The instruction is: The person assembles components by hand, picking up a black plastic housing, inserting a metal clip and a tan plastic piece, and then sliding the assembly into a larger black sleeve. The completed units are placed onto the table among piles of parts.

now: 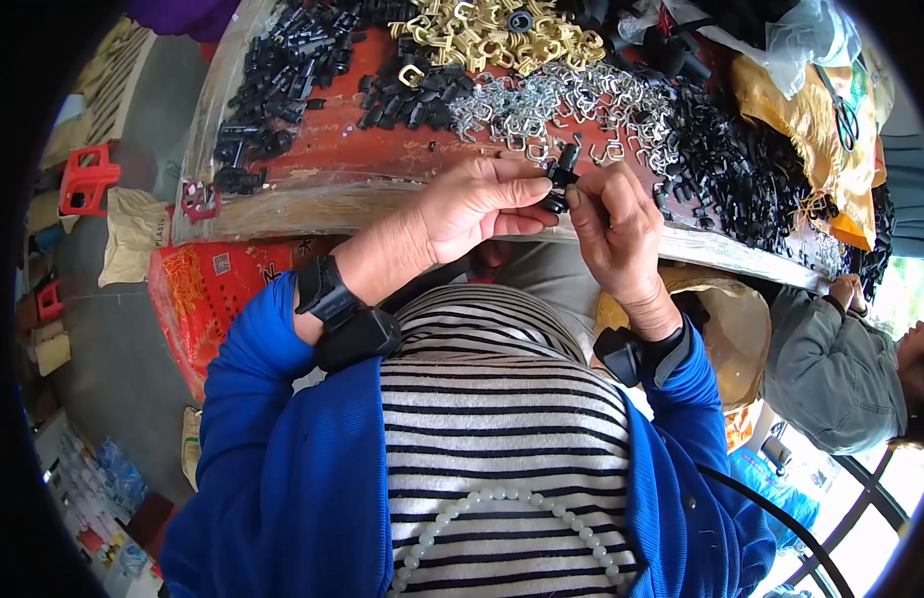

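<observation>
Above the table's near edge, my left hand (472,204) pinches a small black plastic part (568,159) between thumb and fingers. My right hand (621,224) closes its thumb and forefinger on the same part from the other side. Fingers cover some of it, so its full shape is hidden. Just beyond my hands lies a heap of silvery U-shaped metal clips (527,105). Cream-yellow plastic clips (482,40) are piled behind them. Black plastic pieces (283,75) spread over the left side, and small black pieces (736,174) over the right.
The red table (352,149) has a worn wooden front edge (362,204). Scissors (843,115) lie on an orange-yellow sack (781,95) at right. A red printed sack (198,299) and a red stool (88,179) are at left. Another person (836,369) sits at right.
</observation>
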### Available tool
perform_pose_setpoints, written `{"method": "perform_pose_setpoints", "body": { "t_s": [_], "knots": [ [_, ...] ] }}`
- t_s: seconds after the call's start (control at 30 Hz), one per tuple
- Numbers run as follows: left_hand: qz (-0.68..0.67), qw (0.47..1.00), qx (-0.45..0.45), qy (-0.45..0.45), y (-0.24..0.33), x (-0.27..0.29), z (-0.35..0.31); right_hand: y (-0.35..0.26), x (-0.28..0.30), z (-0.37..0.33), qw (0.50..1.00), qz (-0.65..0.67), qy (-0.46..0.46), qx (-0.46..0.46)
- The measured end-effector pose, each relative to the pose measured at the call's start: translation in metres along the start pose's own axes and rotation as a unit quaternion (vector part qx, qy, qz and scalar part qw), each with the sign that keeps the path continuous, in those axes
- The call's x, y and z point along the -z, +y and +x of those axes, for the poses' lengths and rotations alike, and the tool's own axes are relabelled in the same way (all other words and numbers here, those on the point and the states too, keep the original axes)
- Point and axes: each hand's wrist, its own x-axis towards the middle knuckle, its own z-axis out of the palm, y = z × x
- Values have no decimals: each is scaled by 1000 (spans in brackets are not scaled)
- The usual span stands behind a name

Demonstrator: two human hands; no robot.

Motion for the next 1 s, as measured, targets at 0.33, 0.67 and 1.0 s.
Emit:
{"method": "perform_pose_setpoints", "body": {
  "t_s": [0.33,0.67,1.0],
  "knots": [
    [79,996,13,33,-6,-14,-17,-12,10,-14,989,99,-69,-84],
    [72,993,54,70,15,8,0,50,4,18,862,394,-191,-257],
    [37,995,38,89,37,30,18,137,-18,104,977,-192,-93,-23]
  ]
}}
